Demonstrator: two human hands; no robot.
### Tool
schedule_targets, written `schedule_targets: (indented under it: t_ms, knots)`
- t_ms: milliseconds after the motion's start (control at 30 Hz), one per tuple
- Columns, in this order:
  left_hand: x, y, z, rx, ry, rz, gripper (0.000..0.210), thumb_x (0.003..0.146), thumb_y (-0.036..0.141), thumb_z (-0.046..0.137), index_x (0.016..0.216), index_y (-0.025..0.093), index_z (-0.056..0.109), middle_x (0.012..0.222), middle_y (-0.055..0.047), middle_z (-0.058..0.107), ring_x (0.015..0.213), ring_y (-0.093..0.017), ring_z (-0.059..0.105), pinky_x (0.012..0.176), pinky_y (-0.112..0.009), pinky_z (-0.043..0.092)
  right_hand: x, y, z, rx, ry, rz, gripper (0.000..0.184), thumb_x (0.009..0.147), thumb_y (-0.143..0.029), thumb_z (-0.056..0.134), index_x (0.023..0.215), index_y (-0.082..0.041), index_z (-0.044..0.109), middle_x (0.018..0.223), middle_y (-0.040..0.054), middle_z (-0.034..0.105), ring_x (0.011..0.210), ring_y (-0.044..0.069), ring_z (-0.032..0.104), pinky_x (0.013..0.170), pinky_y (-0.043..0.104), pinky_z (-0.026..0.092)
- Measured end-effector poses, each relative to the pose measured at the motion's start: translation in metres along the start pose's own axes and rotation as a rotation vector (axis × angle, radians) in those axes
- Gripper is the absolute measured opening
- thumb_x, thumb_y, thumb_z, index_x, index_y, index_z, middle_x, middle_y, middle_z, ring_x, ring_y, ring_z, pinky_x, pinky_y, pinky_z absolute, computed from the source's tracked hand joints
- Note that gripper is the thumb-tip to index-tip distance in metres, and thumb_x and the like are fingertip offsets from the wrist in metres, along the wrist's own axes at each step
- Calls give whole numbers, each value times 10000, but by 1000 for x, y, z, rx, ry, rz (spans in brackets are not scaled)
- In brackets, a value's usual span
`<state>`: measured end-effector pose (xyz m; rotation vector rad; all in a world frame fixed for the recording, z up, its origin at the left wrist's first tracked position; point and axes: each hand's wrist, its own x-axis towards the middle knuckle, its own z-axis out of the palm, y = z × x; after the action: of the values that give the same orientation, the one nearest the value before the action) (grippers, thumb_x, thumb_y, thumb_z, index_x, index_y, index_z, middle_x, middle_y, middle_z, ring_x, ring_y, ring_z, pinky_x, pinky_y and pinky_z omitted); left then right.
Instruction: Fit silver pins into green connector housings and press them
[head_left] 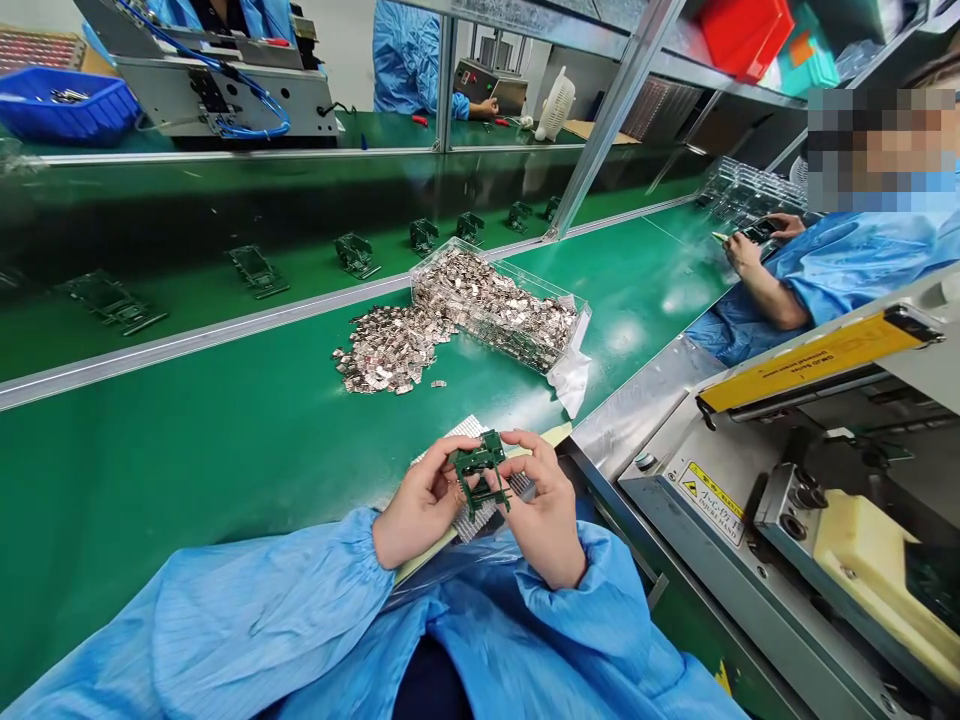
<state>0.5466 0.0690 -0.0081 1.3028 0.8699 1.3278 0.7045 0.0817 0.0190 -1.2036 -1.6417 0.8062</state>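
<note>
Between my two hands is a small green plastic frame (480,462) with open slots and thin legs. My left hand (420,505) grips its left side with thumb and fingers. On the other side, my right hand (546,510) pinches the frame's right edge. Beneath them lies a whitish, finely ribbed sheet (471,428), partly covered by the hands, with a pale yellow strip (556,435) along it. Farther off, a loose pile of small shiny metal pieces (390,350) spreads beside a clear tray (517,352) filled with more of them.
Several similar green frames (355,255) stand along the dark green strip behind the metal rail (225,325). At right is a machine (705,490) with a warning label. A co-worker in blue (847,260) handles a part beyond it. A shelf post (611,110) rises from the bench.
</note>
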Motion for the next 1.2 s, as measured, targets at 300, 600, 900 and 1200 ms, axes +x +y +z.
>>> schedule_targets:
  t_ms: [300,600,900,1200]
  knots:
    - [-4,-2,1,92,98,-85,304,880,353,598,1140,201,553,821,-27,596,621,-115,550,542,-208,478,-5,2,8,204,-27,143,29,845,-233,639,823,-216,629,858,24,633,825,183,603,734,298,473]
    - [-3,4,3,98,153,-111,298,849,328,625,1108,192,568,816,-25,605,660,-123,557,583,-217,497,-4,-3,20,454,37,284,222,721,-355,781,700,-213,613,688,-1,613,671,167,594,579,267,493]
    - [-5,8,7,61,171,-127,281,818,278,648,1072,187,573,823,-28,612,665,-127,567,576,-221,503,-8,-7,25,419,85,326,279,694,-419,762,658,-227,563,631,-1,613,592,168,573,535,282,495]
    - [-11,9,5,121,127,-120,314,791,247,666,1095,203,602,836,-26,639,623,-131,579,573,-237,505,-16,-12,22,470,98,332,251,686,-365,749,657,-227,542,601,-16,586,549,150,546,501,259,478]
